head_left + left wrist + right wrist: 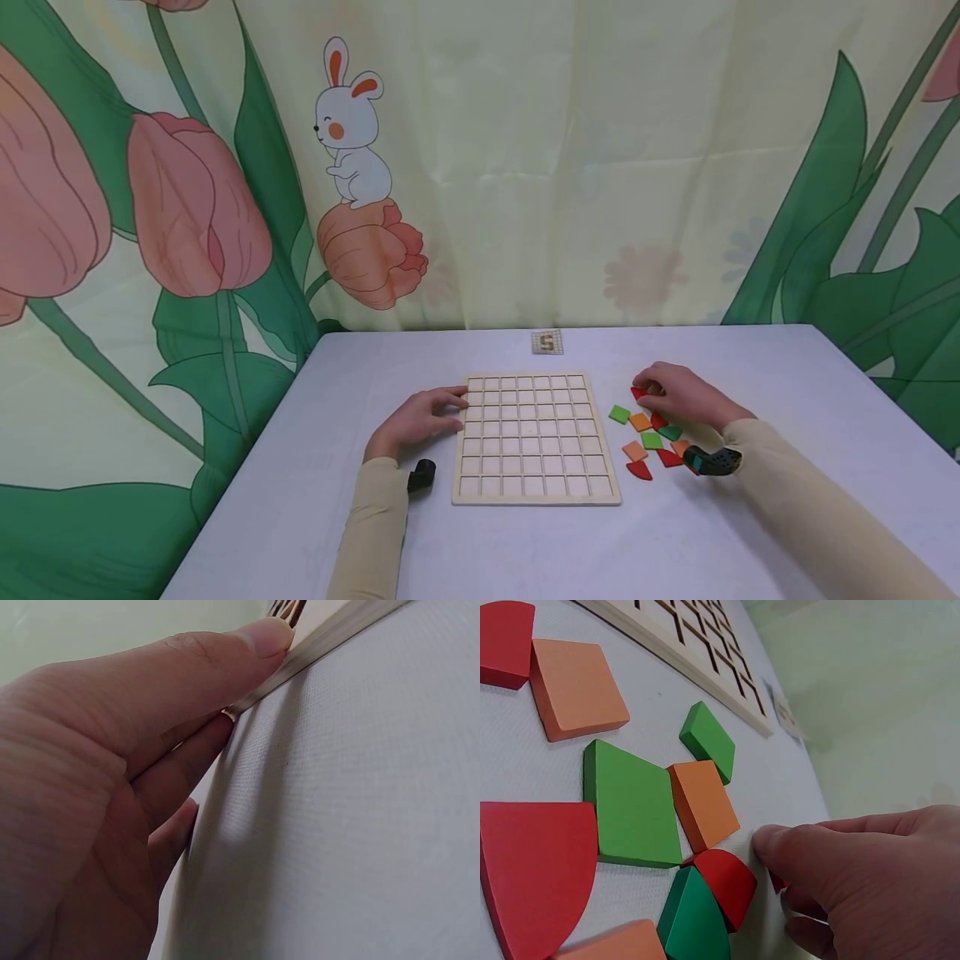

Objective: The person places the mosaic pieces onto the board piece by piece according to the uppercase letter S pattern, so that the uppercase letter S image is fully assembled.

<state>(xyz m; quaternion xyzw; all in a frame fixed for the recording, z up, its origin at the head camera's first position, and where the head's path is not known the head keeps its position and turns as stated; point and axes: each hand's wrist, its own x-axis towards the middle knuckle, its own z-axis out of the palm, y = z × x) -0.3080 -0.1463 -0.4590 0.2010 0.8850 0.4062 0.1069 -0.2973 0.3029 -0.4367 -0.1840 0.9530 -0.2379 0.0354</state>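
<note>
Resting the left hand (416, 419), uncurled, against the grid board (537, 501) near ten o'clock; pinching a red piece (638, 392) with the right hand (681, 395) off the board's two o'clock. Could drop it through too shallow a grip, knock the green tile (619, 414) at its seven o'clock by dragging low, or skew the board by pushing sideways.

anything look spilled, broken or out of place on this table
Nothing stands out: no spill or damage shows. Loose colored pieces lie scattered beside the wooden grid board, which lies flat.
</note>
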